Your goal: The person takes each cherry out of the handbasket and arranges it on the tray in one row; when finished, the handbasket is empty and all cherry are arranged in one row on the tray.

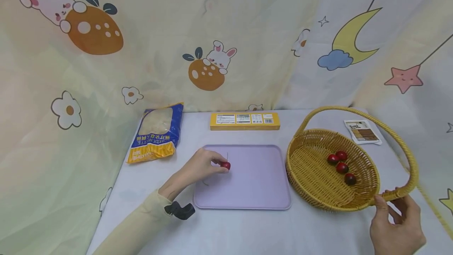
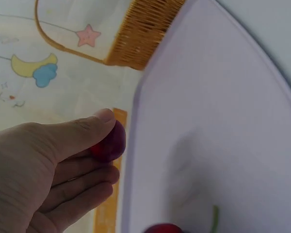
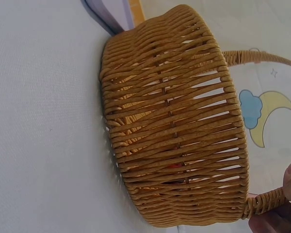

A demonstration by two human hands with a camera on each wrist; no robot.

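In the head view my left hand (image 1: 203,166) pinches a dark red cherry (image 1: 225,165) between thumb and fingertips, over the left part of a lilac tray (image 1: 255,180). The same cherry (image 2: 110,143) shows between the thumb and fingers in the left wrist view. Low in that view lies another cherry (image 2: 163,228), cut off by the frame edge, near a green stem (image 2: 215,218). My right hand (image 1: 398,223) grips the near end of the handle of a wicker basket (image 1: 311,168). Several dark red cherries (image 1: 342,167) lie inside it, toward its right side.
Behind the tray lies a long yellow box (image 1: 245,121). A blue and yellow food bag (image 1: 155,133) rests at the back left. Behind the basket is a small white and brown packet (image 1: 363,132). Patterned cloth (image 1: 159,50) hangs around the back and sides of the table.
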